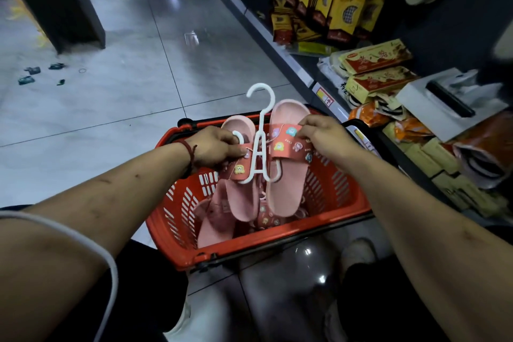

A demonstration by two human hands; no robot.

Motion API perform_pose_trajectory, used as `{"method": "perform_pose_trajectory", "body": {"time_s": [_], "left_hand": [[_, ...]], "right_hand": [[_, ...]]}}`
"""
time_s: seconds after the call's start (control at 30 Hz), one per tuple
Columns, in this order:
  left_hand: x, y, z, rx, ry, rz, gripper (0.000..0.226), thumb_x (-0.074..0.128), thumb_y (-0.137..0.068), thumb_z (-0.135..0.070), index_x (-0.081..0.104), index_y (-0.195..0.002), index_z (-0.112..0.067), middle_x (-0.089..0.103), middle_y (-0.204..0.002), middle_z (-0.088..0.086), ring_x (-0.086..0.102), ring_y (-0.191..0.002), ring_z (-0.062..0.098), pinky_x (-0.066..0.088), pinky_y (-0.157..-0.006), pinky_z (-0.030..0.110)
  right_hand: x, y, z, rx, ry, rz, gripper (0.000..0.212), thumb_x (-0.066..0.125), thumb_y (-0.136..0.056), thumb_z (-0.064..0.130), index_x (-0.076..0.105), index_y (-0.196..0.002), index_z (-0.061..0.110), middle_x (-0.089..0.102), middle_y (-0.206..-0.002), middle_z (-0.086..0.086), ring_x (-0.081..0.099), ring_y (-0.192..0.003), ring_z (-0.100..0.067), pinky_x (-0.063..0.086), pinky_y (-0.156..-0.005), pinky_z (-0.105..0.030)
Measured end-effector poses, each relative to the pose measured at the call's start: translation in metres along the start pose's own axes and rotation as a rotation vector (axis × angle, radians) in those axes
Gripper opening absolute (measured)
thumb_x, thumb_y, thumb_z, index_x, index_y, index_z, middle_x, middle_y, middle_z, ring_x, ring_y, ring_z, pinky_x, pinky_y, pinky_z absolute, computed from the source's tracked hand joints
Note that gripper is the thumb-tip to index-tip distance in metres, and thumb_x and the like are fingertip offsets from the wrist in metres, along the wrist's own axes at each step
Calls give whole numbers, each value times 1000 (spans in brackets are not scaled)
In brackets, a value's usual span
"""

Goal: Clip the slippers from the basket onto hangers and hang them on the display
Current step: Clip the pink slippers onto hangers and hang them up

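Two slippers (286,191) are sitting on hanger (260,140) above basket (333,191). Left hand (213,147) is pinching one strap, right hand (324,136) gripping the other. Likely light, soft foam, so straps are looking like the safest hold.

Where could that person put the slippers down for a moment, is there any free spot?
The grey tiled floor left of the red plastic basket is bare up to the small dark scraps. The basket holds more pink slippers, and the low shelf on the right is packed with yellow and red boxes.
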State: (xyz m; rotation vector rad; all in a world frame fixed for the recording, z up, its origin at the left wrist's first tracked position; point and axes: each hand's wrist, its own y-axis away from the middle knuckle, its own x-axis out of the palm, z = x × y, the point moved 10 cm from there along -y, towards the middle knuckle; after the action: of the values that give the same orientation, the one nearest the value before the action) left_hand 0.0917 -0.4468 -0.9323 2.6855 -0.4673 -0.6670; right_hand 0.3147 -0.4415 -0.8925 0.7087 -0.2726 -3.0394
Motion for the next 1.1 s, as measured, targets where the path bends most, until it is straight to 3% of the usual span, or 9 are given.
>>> {"method": "perform_pose_trajectory", "body": {"time_s": [0.13,0.2,0.3,0.4,0.57,0.63,0.87,1.0,1.1], "left_hand": [[-7,1,-5,18,151,-38,10,71,-90,-12,65,-84,-8,59,-79,15,51,-67,20,45,-59,27],[-11,1,-6,18,181,-71,8,72,-89,-11,68,-90,-4,65,-84,15,56,-71,20,49,-55,24],[-17,2,-8,32,203,-116,18,73,-88,-11,69,-100,2,71,-88,16,64,-67,18,52,-52,23],[-16,3,-17,71,176,-114,17,75,-86,-10,70,-99,1,74,-94,17,70,-75,20,58,-61,27],[0,5,-34,114,162,-44,9,77,-84,-10,73,-90,-7,76,-94,16,73,-85,26,60,-82,37],[7,9,-42,128,141,-28,10,77,-84,-10,73,-92,-5,75,-89,13,71,-78,23,57,-79,37],[20,26,-68,177,-16,-67,14,77,-86,-16,75,-94,-5,77,-89,10,73,-78,18,61,-73,28],[29,37,-75,232,-340,-168,17,76,-85,-33,77,-84,-16,75,-81,2,70,-79,15,57,-74,29],[39,49,-84,249,-367,-244,24,73,-87,-37,76,-79,-15,73,-77,4,68,-76,18,54,-69,30]], "right_hand": [[20,5,-2,-29,154,138,18,61,-91,7,64,-76,16,62,-67,2,55,-54,-4,44,-56,-19],[21,7,-2,-39,204,143,19,61,-93,9,64,-76,18,60,-66,4,52,-48,2,40,-48,-12],[19,8,-1,-73,236,138,17,62,-94,13,65,-78,20,64,-72,4,56,-59,-3,44,-55,-17],[21,11,-1,-65,149,157,5,64,-94,11,67,-95,16,64,-59,7,55,-43,-6,43,-47,-23],[19,15,-13,66,-83,124,31,70,-92,16,56,-120,9,71,-86,-8,57,-39,-18,41,-36,-24],[12,16,-23,147,-181,102,42,76,-86,13,59,-124,6,72,-85,-13,56,-43,-16,42,-38,-24],[-7,36,-15,85,-141,63,27,78,-82,0,61,-102,-3,70,-74,-17,59,-40,-18,40,-35,-22],[-23,49,-11,72,-59,-32,23,79,-80,-3,61,-92,4,72,-71,-23,66,-49,-31,53,-44,-33],[-43,62,1,31,-48,-108,29,81,-77,-3,58,-83,14,71,-62,-14,68,-50,-29,59,-51,-39]]}}
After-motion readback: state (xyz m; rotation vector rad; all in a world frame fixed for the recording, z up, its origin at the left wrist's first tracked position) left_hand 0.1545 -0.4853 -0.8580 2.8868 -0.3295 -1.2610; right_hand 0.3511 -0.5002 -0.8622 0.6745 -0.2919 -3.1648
